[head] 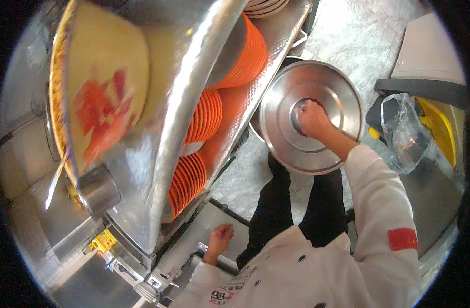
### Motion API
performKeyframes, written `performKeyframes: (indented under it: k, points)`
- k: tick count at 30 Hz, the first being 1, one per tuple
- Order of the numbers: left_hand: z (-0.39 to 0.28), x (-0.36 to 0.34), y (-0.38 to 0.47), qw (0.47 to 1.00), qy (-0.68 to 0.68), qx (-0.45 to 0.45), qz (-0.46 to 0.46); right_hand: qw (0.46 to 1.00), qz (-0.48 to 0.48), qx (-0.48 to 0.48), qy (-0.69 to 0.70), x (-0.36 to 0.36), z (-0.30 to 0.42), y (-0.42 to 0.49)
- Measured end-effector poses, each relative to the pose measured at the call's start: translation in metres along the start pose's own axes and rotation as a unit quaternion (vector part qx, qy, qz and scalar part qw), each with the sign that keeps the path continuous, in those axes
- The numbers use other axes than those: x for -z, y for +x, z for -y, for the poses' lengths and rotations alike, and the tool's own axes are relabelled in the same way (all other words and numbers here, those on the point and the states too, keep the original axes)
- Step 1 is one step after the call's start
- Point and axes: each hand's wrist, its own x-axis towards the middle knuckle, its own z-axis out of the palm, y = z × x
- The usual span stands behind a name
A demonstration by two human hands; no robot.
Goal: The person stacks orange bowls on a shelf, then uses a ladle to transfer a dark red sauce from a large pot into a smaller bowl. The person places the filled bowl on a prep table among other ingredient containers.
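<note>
My right hand grips the middle of a large round stainless-steel lid, where its handle is hidden under my fingers. The lid sits over a big pot on the floor side of the counter; only slivers of the pot's rim show, so I cannot tell whether lid and pot touch. Lower and to the left, my left hand hangs beside a steel cabinet front. Its fingers are loosely curled, thumb a little apart, with nothing seen in them.
Orange plates stand in stacks on a steel shelf under the counter edge. On the counter, a thick round chopping board carries blurred red pieces. A clear plastic bag hangs at right, near a pale bin.
</note>
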Motion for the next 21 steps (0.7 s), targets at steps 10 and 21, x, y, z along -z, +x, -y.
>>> performKeyframes:
  k: [10, 21]
  points:
    - [-0.017, 0.046, 0.035, 0.995, 0.042, -0.076, 0.055, 0.972, -0.122, -0.180, 0.092, 0.172, 0.006, -0.192]
    - [-0.050, -0.016, 0.030, 0.987, -0.022, -0.088, 0.133, 0.627, -0.347, -0.289, 0.635, 0.275, 0.001, -0.345]
